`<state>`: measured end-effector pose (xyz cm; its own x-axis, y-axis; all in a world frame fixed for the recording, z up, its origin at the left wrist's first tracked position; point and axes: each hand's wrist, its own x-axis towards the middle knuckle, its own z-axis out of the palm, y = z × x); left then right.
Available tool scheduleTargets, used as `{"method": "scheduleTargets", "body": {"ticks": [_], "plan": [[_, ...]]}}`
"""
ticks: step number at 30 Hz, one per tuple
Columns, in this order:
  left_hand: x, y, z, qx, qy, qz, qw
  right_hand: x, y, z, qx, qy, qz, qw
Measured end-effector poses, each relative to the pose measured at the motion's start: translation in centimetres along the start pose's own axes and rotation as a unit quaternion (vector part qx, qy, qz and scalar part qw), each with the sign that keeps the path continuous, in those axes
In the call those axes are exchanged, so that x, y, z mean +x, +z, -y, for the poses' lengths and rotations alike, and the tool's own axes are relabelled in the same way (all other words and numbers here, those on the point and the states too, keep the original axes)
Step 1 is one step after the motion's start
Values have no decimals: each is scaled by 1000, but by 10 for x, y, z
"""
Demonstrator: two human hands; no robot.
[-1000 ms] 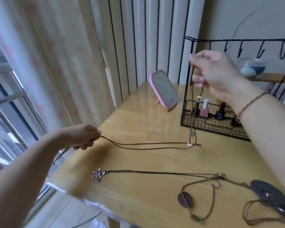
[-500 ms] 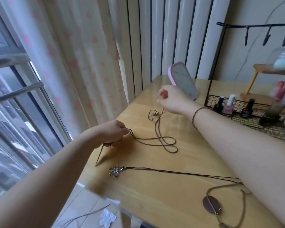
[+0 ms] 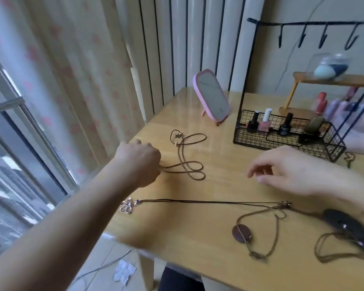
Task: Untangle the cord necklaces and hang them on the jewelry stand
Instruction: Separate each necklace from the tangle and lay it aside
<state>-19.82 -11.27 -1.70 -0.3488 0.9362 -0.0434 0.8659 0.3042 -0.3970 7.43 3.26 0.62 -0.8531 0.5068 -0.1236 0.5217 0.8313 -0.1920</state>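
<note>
Head view: star-charm cord necklace [image 3: 187, 156], a second ago stretched between both hands toward the jewelry stand [image 3: 290, 24], now lowered in loops onto the table [image 3: 198, 238], pinched by left hand [image 3: 138, 162]; right hand [image 3: 282, 171] released, relaxed open; hanging judged postponed.

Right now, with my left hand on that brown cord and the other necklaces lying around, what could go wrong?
1. The left hand grips one end of the looped brown cord; pulling it could tighten the crossed loops into a knot.
2. The flower pendant lies near the table edge and might slip off.
3. The right hand hovers open above the black cord and might drag it into the tangle on the right.
</note>
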Motion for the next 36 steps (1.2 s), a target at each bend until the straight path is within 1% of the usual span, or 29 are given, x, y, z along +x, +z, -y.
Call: {"method": "scheduleTargets", "body": {"ticks": [1, 2, 3, 4, 5, 6, 7, 8, 10, 12, 13, 15, 17, 19, 21, 22, 23, 24, 25, 26, 27, 28, 29, 30, 32, 35, 36], "plan": [[-3, -8, -14, 8, 21, -37, 999, -17, -4, -12, 8, 25, -9, 1000], [-3, -15, -29, -25, 70, -70, 995, -31, -6, -23, 11, 48, -15, 999], [-2, -21, -45, -100, 138, -81, 982, -42, -5, -31, 14, 70, -15, 997], [0, -26, -61, -197, 210, -58, 956, -51, -2, -38, 17, 90, -13, 996], [3, -32, -77, -282, 270, -19, 921, -58, 3, -43, 19, 108, -10, 994], [8, -36, -93, -329, 314, 3, 891, -62, 10, -47, 20, 119, -6, 993], [15, -37, -107, -341, 339, 4, 876, -64, 18, -50, 27, 126, -4, 992], [22, -37, -121, -343, 355, -1, 870, -64, 26, -51, 44, 129, -8, 991], [35, -37, -145, -362, 362, 5, 859, -59, 38, -52, 70, 128, -17, 989], [44, -38, -160, -387, 351, 26, 852, -53, 45, -52, 72, 122, -16, 990], [47, -37, -165, -395, 345, 24, 851, -52, 47, -54, 69, 121, -16, 990], [49, -34, -169, -410, 338, -6, 847, -52, 51, -57, 64, 110, -17, 992], [46, -28, -169, -415, 344, -43, 842, -55, 58, -60, 71, 91, -34, 993], [42, -22, -169, -415, 354, -76, 835, -58, 62, -62, 108, 84, -86, 987], [38, -20, -169, -426, 352, -108, 827, -60, 61, -61, 182, 87, -151, 968], [36, -20, -170, -458, 341, -109, 814, -59, 60, -61, 223, 85, -171, 956], [35, -21, -170, -518, 325, -88, 786, -59, 59, -60, 266, 83, -181, 943], [33, -23, -171, -596, 306, -50, 741, -59, 58, -60, 310, 84, -185, 929], [32, -24, -171, -666, 287, -6, 688, -59, 57, -60, 350, 86, -186, 914], [32, -25, -170, -716, 271, 29, 643, -60, 56, -61, 374, 88, -189, 904], [33, -25, -169, -742, 264, 44, 615, -61, 55, -62, 383, 88, -195, 899], [35, -25, -168, -757, 258, 50, 599, -62, 53, -63, 378, 88, -204, 899], [36, -25, -166, -765, 245, 52, 594, -64, 51, -64, 366, 88, -217, 901], [38, -25, -164, -768, 224, 51, 598, -66, 48, -65, 355, 89, -226, 903], [41, -26, -158, -755, 180, 29, 630, -70, 43, -68, 331, 97, -230, 910], [42, -21, -149, -680, 146, -48, 717, -74, 40, -73, 297, 125, -228, 919], [43, -19, -148, -654, 132, -74, 741, -75, 40, -74, 292, 132, -227, 920]]}}
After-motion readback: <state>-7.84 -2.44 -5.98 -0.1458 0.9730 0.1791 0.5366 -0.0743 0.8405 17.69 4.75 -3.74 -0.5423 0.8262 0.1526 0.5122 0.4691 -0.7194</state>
